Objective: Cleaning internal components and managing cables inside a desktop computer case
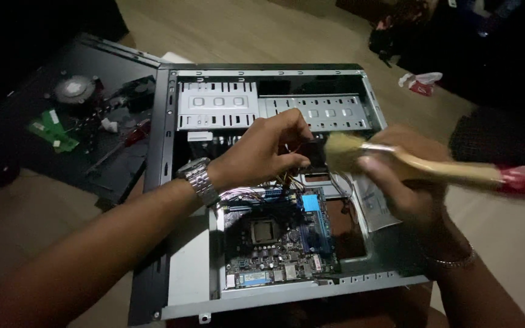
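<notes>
The left hand [262,149] reaches into the open computer case [360,267], fingers pinched on a cable bundle [287,179] at 12 o'clock of the motherboard [281,234]. The right hand [405,182], blurred, grips a paintbrush [432,167]; its bristles sit at 3 o'clock of the left hand, its red handle end cut off at the frame edge. At 9 o'clock, a dark side panel [44,79] carries parts hard to make out.
</notes>
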